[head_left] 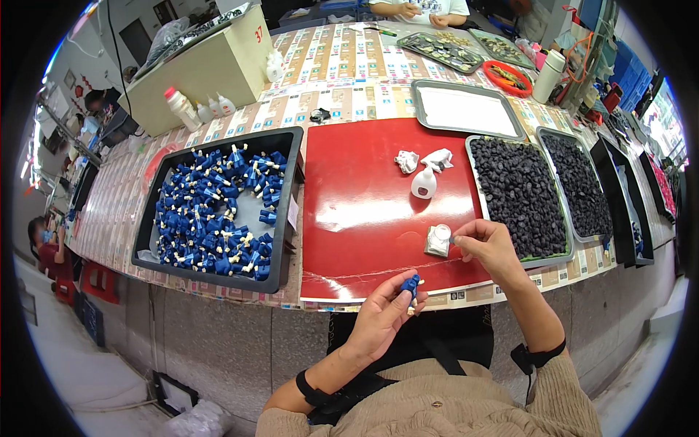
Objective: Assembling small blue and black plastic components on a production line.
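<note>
My left hand (382,309) is closed around a small blue figurine (410,284) with cream-coloured parts, just over the near edge of the red mat (357,197). My right hand (486,247) pinches its thumb and forefinger together at the right side of a small white pot (439,234). A tiny dark-grey bit shows at those fingertips, too small to name. The pot stands on a small pale block (435,251). Farther back on the mat lies a white squeeze bottle (424,185), with crumpled white tissue (438,159) by its tip.
To the left, a black bin (290,218) holds many blue figurines. Right of the mat, a tray (473,160) and a second tray (557,182) are full of dark, flat pieces. Behind stands a paper-lined tray (466,109). Another person's hands (439,20) work across the table.
</note>
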Demonstrator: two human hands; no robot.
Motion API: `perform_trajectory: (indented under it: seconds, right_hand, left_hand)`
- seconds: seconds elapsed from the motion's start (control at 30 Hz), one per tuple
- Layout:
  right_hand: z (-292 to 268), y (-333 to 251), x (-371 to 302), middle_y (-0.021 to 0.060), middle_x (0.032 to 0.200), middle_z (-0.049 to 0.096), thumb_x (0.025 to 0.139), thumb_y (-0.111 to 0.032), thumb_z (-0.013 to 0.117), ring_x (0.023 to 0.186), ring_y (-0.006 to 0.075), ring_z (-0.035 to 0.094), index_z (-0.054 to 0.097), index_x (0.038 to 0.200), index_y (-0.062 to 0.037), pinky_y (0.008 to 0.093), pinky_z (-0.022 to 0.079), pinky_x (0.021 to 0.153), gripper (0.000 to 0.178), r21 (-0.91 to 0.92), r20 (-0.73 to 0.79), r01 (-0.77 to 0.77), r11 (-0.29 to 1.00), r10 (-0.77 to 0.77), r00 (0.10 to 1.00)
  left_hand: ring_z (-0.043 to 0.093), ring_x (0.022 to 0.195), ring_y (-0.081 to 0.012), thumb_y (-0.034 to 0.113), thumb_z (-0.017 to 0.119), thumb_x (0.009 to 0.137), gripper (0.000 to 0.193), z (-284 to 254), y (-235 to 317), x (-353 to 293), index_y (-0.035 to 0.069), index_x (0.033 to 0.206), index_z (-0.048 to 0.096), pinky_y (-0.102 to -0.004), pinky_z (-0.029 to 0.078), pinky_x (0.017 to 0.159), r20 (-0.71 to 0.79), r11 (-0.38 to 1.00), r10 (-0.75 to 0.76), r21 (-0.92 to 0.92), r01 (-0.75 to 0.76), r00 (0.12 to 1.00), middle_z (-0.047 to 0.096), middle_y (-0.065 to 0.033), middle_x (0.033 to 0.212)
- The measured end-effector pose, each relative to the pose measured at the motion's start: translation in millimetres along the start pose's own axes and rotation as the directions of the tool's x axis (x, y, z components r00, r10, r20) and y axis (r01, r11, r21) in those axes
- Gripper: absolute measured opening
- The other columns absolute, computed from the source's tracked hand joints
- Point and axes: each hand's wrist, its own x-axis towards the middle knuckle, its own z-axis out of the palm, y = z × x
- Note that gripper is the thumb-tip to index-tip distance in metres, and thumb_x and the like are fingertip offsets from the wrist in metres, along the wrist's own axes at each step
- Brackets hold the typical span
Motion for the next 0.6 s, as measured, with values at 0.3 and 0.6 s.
perform_trajectory:
  seconds: [0.3,0.6]
  right_hand:
    - [19.0,-4.9,-37.8,0.0045,0.079,0.064,0.084,-0.006,0.066,0.066,0.0097,0.059,0.065,0.092,0.0017,0.0243,0.049,0.061,0.011,0.305,0.204,-0.061,0.95,-0.003,0.979]
    - [30.2,4.3,-53.8,0.0059,0.084,0.065,0.086,-0.007,0.066,0.069,0.0094,0.059,0.063,0.096,0.0017,0.0236,0.05,0.062,0.013,0.407,0.295,-0.172,0.897,0.048,0.954]
  left_hand:
    - [0.056,0.111,-0.019,0.007,0.06,0.092,0.036,3.1,-3.3,3.2,0.001,0.126,0.049,-0.0327,0.047,0.098,0.008,0.97,0.106,0.22,-0.105,0.994,0.057,-0.0082,0.116]
    - [0.056,0.104,-0.0129,0.006,0.062,0.091,0.035,5.4,-4.4,7.2,0.001,0.124,0.052,-0.0262,0.047,0.089,0.025,0.94,0.156,0.303,-0.157,0.987,0.058,-0.0067,0.115]
